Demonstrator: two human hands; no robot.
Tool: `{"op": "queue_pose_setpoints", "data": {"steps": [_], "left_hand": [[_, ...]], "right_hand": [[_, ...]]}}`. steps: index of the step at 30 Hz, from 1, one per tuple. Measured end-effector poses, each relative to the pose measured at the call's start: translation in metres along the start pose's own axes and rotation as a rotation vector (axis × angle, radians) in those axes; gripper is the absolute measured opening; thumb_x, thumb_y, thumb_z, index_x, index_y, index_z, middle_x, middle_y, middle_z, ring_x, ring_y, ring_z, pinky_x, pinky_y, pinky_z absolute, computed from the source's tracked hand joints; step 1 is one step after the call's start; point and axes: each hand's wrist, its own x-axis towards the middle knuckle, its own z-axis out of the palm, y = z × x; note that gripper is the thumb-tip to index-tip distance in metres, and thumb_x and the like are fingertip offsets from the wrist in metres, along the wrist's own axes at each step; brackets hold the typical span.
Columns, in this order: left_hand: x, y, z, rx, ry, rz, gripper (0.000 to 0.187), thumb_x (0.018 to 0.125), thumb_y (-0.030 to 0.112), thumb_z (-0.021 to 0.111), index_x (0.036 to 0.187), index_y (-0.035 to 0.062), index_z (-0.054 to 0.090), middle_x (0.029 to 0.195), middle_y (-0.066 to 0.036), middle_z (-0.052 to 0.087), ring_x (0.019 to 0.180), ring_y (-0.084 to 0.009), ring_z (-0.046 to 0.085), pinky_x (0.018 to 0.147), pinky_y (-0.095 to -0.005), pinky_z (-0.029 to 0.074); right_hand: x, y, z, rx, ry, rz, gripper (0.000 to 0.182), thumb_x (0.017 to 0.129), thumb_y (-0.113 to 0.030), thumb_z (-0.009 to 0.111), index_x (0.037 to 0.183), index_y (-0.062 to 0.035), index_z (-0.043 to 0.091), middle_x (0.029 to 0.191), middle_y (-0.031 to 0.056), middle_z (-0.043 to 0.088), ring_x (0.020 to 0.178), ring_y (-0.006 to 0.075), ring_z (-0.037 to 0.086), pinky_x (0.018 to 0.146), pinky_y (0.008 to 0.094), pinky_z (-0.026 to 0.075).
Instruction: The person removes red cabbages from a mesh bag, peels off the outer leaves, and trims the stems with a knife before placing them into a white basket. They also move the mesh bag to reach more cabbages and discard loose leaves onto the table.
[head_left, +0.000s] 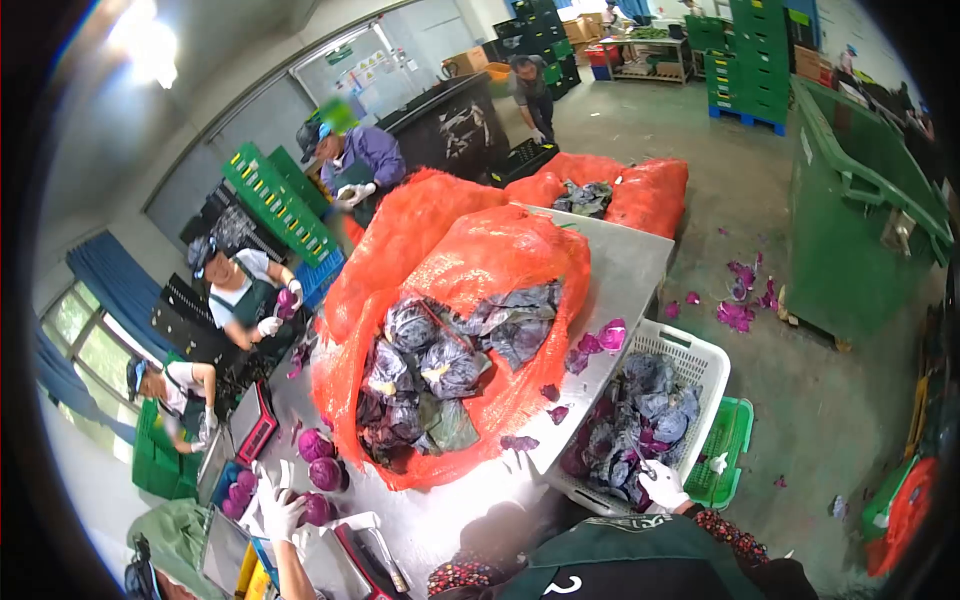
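My right hand (664,487), in a white glove, reaches over the near edge of a white plastic basket (704,350). Its fingers are closed at the dark purple cabbage leaves (640,400) there; what they grip is too small to make out. My left hand (521,476), pale and washed out by glare, appears to lie on the metal table (640,240) with its fingers apart. Just beyond it is an open red mesh bag (530,235) of red cabbages (450,365) with dull outer leaves. Loose purple leaves (610,335) lie near the table's right edge.
At lower left, another person's gloved hand (283,508) is by several peeled cabbages (325,474). Co-workers stand along the left side. A green crate (735,440) sits beside the basket; a large green bin (850,210) stands at right. Leaf scraps (736,316) litter the floor.
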Motion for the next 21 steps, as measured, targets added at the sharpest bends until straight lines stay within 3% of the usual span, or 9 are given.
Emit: {"op": "queue_pose_setpoints", "data": {"steps": [2,3,4,6,8,14,16,18,21], "left_hand": [[0.018,-0.003,-0.034,-0.093,-0.111,0.163,0.073,0.080,0.035,0.073,0.138,0.0020,0.046,0.138,-0.022,0.050,0.128,-0.0344,0.049,0.105,-0.0426,0.040],[0.031,-0.010,-0.048,-0.315,0.019,0.158,0.061,0.083,0.032,0.069,0.133,0.0016,0.051,0.130,-0.021,0.056,0.117,-0.0378,0.055,0.101,-0.0421,0.043],[0.047,-0.021,-0.061,-0.529,0.148,0.147,0.050,0.085,0.028,0.065,0.127,0.0011,0.056,0.121,-0.020,0.062,0.106,-0.0413,0.061,0.097,-0.0415,0.047],[0.087,-0.044,-0.098,-0.347,0.812,0.343,0.050,0.086,0.032,0.064,0.124,-0.0009,0.057,0.122,-0.022,0.060,0.109,-0.0374,0.060,0.098,-0.0414,0.046],[0.150,-0.078,-0.135,-0.153,1.037,0.191,0.055,0.085,0.037,0.064,0.122,-0.0032,0.059,0.120,-0.023,0.061,0.110,-0.0362,0.060,0.099,-0.0417,0.045],[0.216,-0.104,-0.188,0.094,1.006,-0.044,0.045,0.078,0.042,0.066,0.099,0.0017,0.063,0.095,-0.017,0.062,0.095,-0.0357,0.059,0.082,-0.0442,0.048],[0.192,-0.083,-0.206,0.001,0.829,-0.106,0.046,0.076,0.042,0.066,0.099,0.0027,0.061,0.100,-0.017,0.062,0.095,-0.0362,0.059,0.082,-0.0462,0.047],[0.183,-0.077,-0.193,-0.132,0.758,-0.057,0.040,0.075,0.035,0.067,0.099,0.0036,0.058,0.104,-0.017,0.060,0.099,-0.0373,0.056,0.086,-0.0496,0.044],[0.170,-0.044,-0.138,-0.249,0.963,0.129,0.053,0.076,0.024,0.067,0.121,0.0013,0.054,0.133,-0.021,0.048,0.128,-0.0400,0.040,0.107,-0.0519,0.031]], "right_hand": [[0.007,0.000,-0.004,0.189,-0.060,0.139,0.030,0.091,-0.023,0.062,0.117,-0.0074,0.063,0.088,0.0061,0.068,0.066,0.0129,0.062,0.053,0.0300,0.050],[0.010,-0.020,-0.016,0.338,-0.095,0.224,0.027,0.094,-0.018,0.059,0.118,-0.0066,0.063,0.090,0.0003,0.068,0.063,0.0034,0.056,0.046,0.0232,0.045],[0.016,-0.044,-0.025,0.383,-0.095,0.224,0.027,0.096,-0.017,0.058,0.119,-0.0060,0.062,0.091,-0.0015,0.067,0.062,0.0026,0.053,0.048,0.0219,0.045],[0.035,-0.062,-0.019,0.408,-0.097,0.185,0.028,0.096,-0.016,0.058,0.122,-0.0061,0.062,0.090,-0.0019,0.067,0.062,0.0017,0.051,0.050,0.0209,0.045],[0.053,-0.111,-0.013,0.423,-0.100,0.101,0.028,0.095,-0.017,0.061,0.121,-0.0086,0.064,0.078,-0.0053,0.061,0.060,0.0029,0.050,0.053,0.0215,0.044],[0.107,-0.195,0.063,0.266,-0.327,0.046,0.033,0.092,-0.014,0.064,0.125,-0.0079,0.063,0.087,-0.0023,0.066,0.066,0.0069,0.055,0.061,0.0245,0.048],[0.123,-0.179,0.107,0.350,-0.254,-0.278,0.034,0.093,-0.013,0.063,0.126,-0.0062,0.062,0.087,-0.0018,0.066,0.066,0.0076,0.054,0.063,0.0254,0.048],[0.113,-0.249,0.087,0.489,-0.412,-0.023,0.034,0.094,-0.010,0.061,0.128,-0.0040,0.060,0.087,-0.0019,0.063,0.067,0.0038,0.051,0.061,0.0210,0.045],[0.119,-0.267,0.087,0.350,-0.410,-0.055,0.037,0.097,-0.011,0.057,0.133,-0.0040,0.055,0.103,0.0023,0.067,0.080,0.0040,0.058,0.060,0.0184,0.046]]}}
